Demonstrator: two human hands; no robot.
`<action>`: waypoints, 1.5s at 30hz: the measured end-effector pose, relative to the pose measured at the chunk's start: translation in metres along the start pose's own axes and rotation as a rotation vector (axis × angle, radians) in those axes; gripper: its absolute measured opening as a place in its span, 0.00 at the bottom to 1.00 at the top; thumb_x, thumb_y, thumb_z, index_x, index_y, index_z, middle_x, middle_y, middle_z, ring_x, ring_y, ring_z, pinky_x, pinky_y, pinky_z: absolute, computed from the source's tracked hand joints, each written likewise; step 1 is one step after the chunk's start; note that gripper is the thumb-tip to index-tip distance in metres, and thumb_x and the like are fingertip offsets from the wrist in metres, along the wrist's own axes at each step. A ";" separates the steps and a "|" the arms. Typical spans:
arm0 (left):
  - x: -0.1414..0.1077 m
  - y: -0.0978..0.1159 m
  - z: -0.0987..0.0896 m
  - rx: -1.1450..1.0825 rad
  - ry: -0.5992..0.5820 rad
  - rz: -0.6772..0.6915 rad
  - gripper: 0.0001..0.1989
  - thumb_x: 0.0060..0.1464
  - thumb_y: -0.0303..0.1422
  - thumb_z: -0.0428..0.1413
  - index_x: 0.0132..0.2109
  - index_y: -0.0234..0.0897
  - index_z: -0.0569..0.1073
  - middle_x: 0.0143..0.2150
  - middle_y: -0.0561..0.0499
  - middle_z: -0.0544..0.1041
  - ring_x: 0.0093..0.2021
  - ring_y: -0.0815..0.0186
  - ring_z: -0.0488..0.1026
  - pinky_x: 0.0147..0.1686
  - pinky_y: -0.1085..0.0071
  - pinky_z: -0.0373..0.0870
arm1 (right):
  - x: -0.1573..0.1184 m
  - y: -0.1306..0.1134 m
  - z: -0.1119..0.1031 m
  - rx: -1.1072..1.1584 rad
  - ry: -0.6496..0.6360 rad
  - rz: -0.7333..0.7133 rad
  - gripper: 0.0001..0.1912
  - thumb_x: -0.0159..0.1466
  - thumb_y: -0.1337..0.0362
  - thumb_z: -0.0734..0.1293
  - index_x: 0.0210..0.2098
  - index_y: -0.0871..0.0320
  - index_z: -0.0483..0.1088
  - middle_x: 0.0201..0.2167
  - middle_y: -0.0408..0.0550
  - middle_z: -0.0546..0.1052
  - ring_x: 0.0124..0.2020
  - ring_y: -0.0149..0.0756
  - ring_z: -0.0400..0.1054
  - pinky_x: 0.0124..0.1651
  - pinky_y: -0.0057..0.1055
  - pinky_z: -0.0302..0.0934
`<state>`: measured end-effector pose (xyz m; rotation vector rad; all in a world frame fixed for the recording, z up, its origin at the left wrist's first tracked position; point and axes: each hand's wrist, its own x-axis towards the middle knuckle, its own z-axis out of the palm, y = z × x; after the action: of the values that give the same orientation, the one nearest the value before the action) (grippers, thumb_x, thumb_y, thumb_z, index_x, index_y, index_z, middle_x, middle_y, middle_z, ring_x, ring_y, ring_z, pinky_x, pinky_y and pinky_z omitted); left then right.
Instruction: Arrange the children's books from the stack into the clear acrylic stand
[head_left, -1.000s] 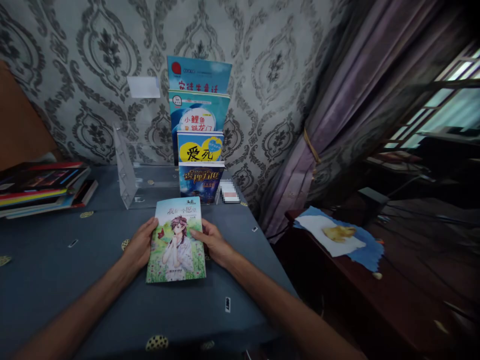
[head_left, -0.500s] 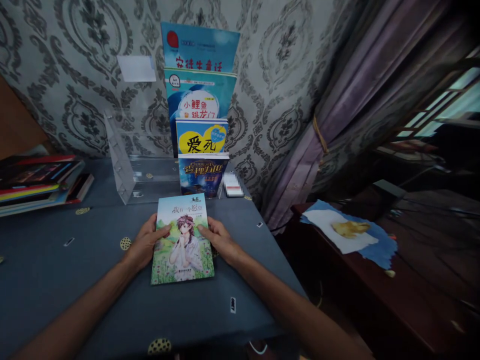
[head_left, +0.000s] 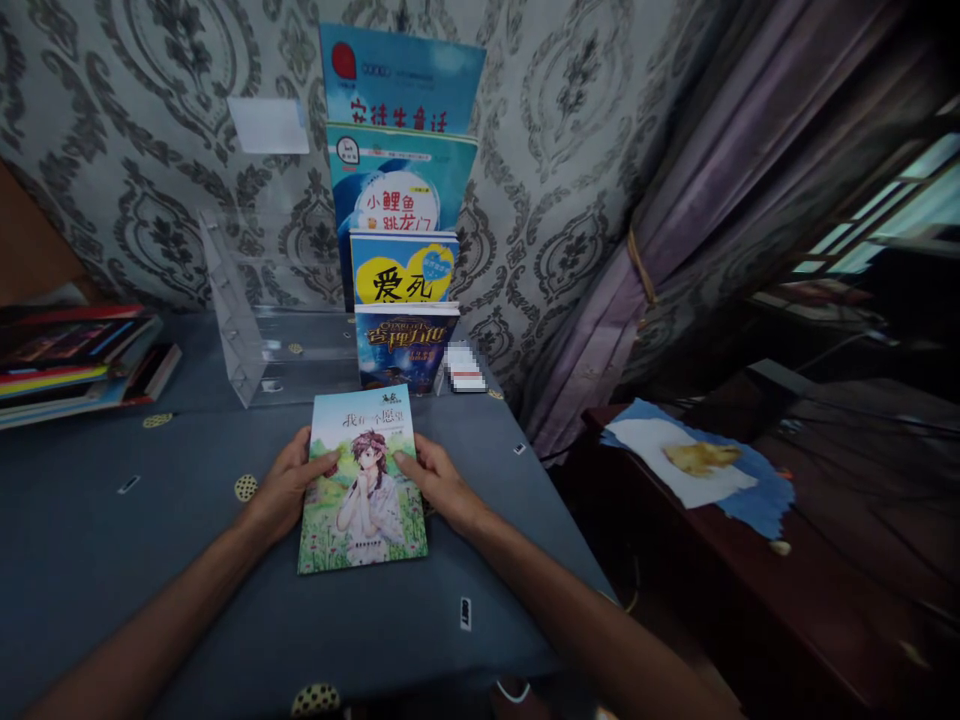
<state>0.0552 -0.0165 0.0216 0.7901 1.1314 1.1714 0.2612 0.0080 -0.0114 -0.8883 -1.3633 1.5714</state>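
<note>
Between my two hands is a thin paperback book (head_left: 365, 510), its cover showing a drawn figure in a green, flowery field. My left hand (head_left: 289, 480) grips its left edge, thumb on the cover and fingers behind. My right hand (head_left: 439, 480) holds the right edge the same way. Just beyond stands a clear acrylic book rack (head_left: 244, 345). On its right side several books rise in steps: a dark blue one (head_left: 405, 345) in front, a yellow-and-blue one (head_left: 405, 270), a teal one (head_left: 450, 175) and a tall blue one (head_left: 420, 85) at the back.
A grey-blue cloth covers the table (head_left: 202, 640). Stacked books (head_left: 75, 365) lie at the left. A small white card or box, partly blurred, (head_left: 466, 375) sits right of the rack. Beyond the table's right edge, a dark red surface (head_left: 720, 570) bears a blue cloth (head_left: 776, 500). A purple curtain (head_left: 675, 220) hangs behind.
The view has shifted slightly. Both hands keep their hold on the paperback book, which stays nearly in place before the rack.
</note>
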 end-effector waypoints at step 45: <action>0.032 -0.033 0.022 1.400 -0.450 0.939 0.29 0.59 0.20 0.44 0.63 0.44 0.70 0.58 0.40 0.71 0.57 0.53 0.67 0.55 0.51 0.68 | 0.022 -0.018 -0.046 0.058 0.267 0.304 0.17 0.73 0.54 0.62 0.34 0.60 0.71 0.22 0.48 0.79 0.20 0.30 0.72 0.21 0.22 0.65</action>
<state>0.0861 0.0078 -0.0109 2.7127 1.0970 0.6359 0.2969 0.0464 -0.0002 -1.2661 -1.0243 1.6364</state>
